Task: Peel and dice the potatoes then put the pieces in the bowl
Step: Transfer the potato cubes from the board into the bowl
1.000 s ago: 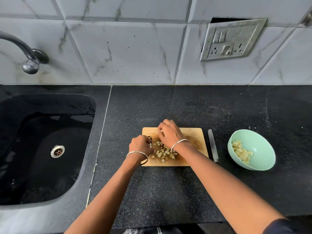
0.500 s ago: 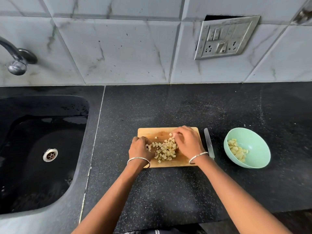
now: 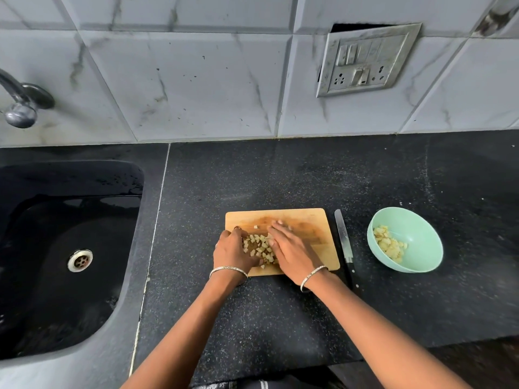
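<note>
A heap of diced potato pieces (image 3: 259, 246) lies on the left part of the wooden cutting board (image 3: 309, 220). My left hand (image 3: 231, 252) cups the heap from the left, fingers curved against the pieces. On the heap's right side my right hand (image 3: 292, 249) lies flat with straight fingers pressed against the pieces. A mint green bowl (image 3: 415, 234) to the right of the board holds some diced potato (image 3: 389, 244). A knife (image 3: 345, 242) lies on the counter between board and bowl, untouched.
The black speckled counter (image 3: 280, 175) runs back to a tiled wall with a switch plate (image 3: 365, 60). A black sink (image 3: 64, 248) with a drain and a tap (image 3: 19, 105) lies to the left.
My right hand swept from the board's far left to the right of the pieces and flattened out. The scattered pieces are now gathered into a tighter heap between both hands.
</note>
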A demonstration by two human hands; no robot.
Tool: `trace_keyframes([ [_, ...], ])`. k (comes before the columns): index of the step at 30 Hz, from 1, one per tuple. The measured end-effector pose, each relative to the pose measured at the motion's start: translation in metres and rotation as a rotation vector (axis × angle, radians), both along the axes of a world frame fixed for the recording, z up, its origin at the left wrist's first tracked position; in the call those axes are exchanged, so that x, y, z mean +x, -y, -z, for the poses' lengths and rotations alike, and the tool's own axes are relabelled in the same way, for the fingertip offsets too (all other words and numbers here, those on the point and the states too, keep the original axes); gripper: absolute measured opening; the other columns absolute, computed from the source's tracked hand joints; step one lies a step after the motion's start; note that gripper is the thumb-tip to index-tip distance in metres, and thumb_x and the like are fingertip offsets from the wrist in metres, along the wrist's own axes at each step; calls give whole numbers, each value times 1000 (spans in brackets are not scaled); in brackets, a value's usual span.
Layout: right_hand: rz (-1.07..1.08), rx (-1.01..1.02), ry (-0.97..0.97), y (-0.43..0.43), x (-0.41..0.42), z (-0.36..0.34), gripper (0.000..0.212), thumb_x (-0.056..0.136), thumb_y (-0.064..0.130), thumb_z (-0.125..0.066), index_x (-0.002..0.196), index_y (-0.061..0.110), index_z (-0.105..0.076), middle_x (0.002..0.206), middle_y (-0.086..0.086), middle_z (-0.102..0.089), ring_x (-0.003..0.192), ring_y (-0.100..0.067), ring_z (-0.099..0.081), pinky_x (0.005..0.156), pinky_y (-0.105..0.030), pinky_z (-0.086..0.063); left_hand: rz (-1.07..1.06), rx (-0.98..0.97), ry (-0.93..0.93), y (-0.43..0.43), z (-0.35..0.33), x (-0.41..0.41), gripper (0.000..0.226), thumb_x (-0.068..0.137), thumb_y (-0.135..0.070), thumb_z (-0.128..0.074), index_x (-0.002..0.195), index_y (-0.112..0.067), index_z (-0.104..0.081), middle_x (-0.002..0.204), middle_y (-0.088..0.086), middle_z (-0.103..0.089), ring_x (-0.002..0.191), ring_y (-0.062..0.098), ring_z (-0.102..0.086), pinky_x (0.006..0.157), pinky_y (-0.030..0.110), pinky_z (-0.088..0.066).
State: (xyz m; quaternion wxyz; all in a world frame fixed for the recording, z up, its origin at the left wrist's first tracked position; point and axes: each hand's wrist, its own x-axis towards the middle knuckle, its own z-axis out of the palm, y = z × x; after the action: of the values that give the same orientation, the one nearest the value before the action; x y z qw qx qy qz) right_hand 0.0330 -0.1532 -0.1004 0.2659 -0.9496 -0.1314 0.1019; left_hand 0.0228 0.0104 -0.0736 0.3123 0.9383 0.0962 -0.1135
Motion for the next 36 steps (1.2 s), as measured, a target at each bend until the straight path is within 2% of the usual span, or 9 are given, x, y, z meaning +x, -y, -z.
trace_keyframes([
  [3, -28, 68, 48, 12, -4, -19, 36, 104, 23, -39, 137, 15, -52, 142, -1, -51, 132, -15, -45, 111, -29, -33, 31, -77, 64, 3, -1, -2, 71, 58, -30, -91, 121, -18, -58, 115, 3, -58, 99, 20, -59, 90, 32, -49],
  [7, 110, 114, 84, 42, 4, -35, 34, 95, 28, -57, 128, 21, -57, 124, 7, -59, 115, -10, -55, 102, -37, -47, 107, -206, 88, 1, -9, 2, 82, 52, -24, -94, 125, -19, -57, 114, 4, -55, 84, 11, -59, 83, 30, -55],
  [9, 148, 27, -5, 54, 8, -39, 51, 85, 43, -68, 129, 22, -55, 119, 7, -57, 107, -8, -55, 96, -37, -49, 148, -167, 43, -5, -13, 7, 97, 48, -26, -96, 133, -18, -49, 123, 6, -49, 97, 15, -57, 92, 33, -52],
  [12, 79, -169, -173, 61, 8, -42, 97, 60, 71, -76, 138, 25, -40, 132, 5, -43, 118, -13, -49, 101, -37, -44, 246, 38, -100, -11, -17, 12, 124, 46, -32, -96, 147, -13, -27, 137, 10, -35, 126, 29, -44, 109, 38, -38],
  [14, 46, -234, -211, 57, 7, -42, 114, 51, 71, -81, 142, 24, -32, 138, 3, -34, 125, -18, -44, 104, -38, -41, 275, 80, -139, -9, -17, 14, 126, 46, -32, -96, 147, -10, -24, 138, 11, -32, 128, 31, -42, 109, 38, -37],
  [17, 48, -252, -219, 44, 11, -40, 122, 41, 63, -89, 140, 23, -31, 136, 1, -33, 124, -20, -43, 103, -36, -41, 295, 98, -114, -6, -14, 16, 120, 45, -32, -96, 142, -11, -29, 134, 9, -33, 122, 30, -46, 104, 38, -42],
  [21, 62, -252, -195, 30, 15, -36, 114, 33, 56, -93, 125, 25, -34, 122, 1, -37, 114, -21, -46, 94, -39, -46, 318, 92, -77, 2, -10, 19, 112, 47, -29, -95, 139, -12, -34, 130, 7, -37, 118, 28, -49, 100, 38, -45],
  [27, 38, -220, -164, 15, 20, -36, 85, 56, 32, -91, 122, 21, -40, 121, -2, -43, 114, -22, -47, 95, -36, -42, 351, 76, -43, 12, -8, 23, 95, 55, -24, -92, 133, -11, -40, 127, 7, -40, 115, 26, -49, 98, 35, -44],
  [36, 43, -186, -207, 12, 31, -37, 79, 56, 31, -90, 122, 26, -46, 124, 1, -50, 117, -21, -47, 96, -36, -43, 380, 64, -23, 16, -6, 27, 89, 58, -26, -90, 132, -12, -43, 128, 6, -44, 116, 23, -49, 97, 30, -41],
])
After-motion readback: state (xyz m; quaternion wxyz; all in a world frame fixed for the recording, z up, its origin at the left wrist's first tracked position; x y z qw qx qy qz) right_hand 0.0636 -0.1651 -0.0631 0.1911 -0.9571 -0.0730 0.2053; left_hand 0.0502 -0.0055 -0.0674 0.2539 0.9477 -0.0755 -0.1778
